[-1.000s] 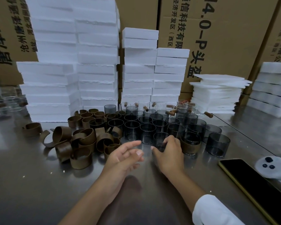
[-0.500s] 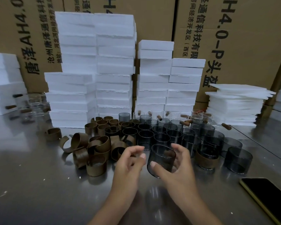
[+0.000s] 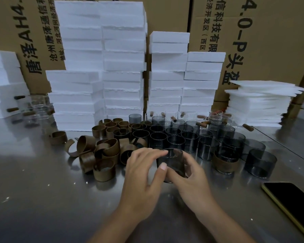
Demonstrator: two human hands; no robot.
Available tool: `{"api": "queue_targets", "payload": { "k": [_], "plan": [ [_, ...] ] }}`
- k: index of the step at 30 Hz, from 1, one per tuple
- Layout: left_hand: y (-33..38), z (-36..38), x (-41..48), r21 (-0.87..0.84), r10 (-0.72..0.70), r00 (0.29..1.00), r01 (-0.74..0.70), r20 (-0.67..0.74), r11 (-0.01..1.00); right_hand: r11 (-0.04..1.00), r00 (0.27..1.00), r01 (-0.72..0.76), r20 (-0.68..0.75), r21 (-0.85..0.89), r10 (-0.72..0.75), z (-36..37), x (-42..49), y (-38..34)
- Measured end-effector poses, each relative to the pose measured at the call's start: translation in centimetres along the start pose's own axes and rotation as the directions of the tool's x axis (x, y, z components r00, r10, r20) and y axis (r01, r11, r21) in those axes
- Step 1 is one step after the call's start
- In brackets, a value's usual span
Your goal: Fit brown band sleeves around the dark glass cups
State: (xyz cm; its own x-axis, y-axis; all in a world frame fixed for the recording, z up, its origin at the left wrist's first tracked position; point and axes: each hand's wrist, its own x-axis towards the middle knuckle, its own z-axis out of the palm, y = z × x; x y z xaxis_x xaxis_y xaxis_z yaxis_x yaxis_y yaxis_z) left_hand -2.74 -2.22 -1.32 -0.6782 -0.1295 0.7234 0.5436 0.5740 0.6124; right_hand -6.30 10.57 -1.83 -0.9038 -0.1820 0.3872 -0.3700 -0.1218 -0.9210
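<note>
**Dark glass cup [image 3: 172, 163] in both hands, no sleeve on it yet**

The steel worktop [image 3: 42, 199] carried everything. White foam blocks [image 3: 102, 67] were stacked along its far edge against printed cardboard cartons [image 3: 270, 41]. In the middle stood a tight cluster of bare cups [image 3: 182, 135], smoky, thin-walled, straight-sided cylinders. Left of the cluster lay the brown band sleeves [image 3: 102, 155], stiff split curls with a matte, leathery look, hooked into one another. One sleeved cup [image 3: 225, 162] stood at the cluster's near right side, and a phone [image 3: 293, 202] lay by the right edge.

The cup I was working on was just in front of the cluster, toward the near edge, tilted with its mouth away from me. I could not tell whether its base touched the steel. My right hand [image 3: 191, 178] wrapped it, thumb across the near wall and fingers behind. My left hand [image 3: 142, 172] curled over the left side of the rim, thumb pressed to the wall. Neither hand held a band.

I judged the slick glass the main risk, since letting go with one hand to fetch a sleeve could let the cup slip onto hard steel. Pulling one band from the tangle might also drag others into the standing cups.
</note>
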Motion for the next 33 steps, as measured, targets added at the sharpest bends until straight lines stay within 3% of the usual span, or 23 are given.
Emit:
{"api": "queue_targets", "payload": {
  "k": [10,20,33],
  "plan": [
    [-0.13,-0.11,0.07,-0.070,-0.120,0.990,0.125,0.072,0.990,0.998,0.995,-0.059,-0.073,0.017,0.060,0.28,-0.16,0.48],
    [0.21,-0.10,0.21,-0.065,-0.183,0.968,0.196,0.169,0.978,0.996,0.995,-0.086,-0.046,0.019,0.087,0.47,-0.69,0.18],
    [0.79,0.08,0.33,-0.050,-0.141,0.963,0.156,0.231,0.986,0.991,0.998,-0.021,0.055,-0.134,0.029,0.49,-0.99,0.31]
  ]
}}
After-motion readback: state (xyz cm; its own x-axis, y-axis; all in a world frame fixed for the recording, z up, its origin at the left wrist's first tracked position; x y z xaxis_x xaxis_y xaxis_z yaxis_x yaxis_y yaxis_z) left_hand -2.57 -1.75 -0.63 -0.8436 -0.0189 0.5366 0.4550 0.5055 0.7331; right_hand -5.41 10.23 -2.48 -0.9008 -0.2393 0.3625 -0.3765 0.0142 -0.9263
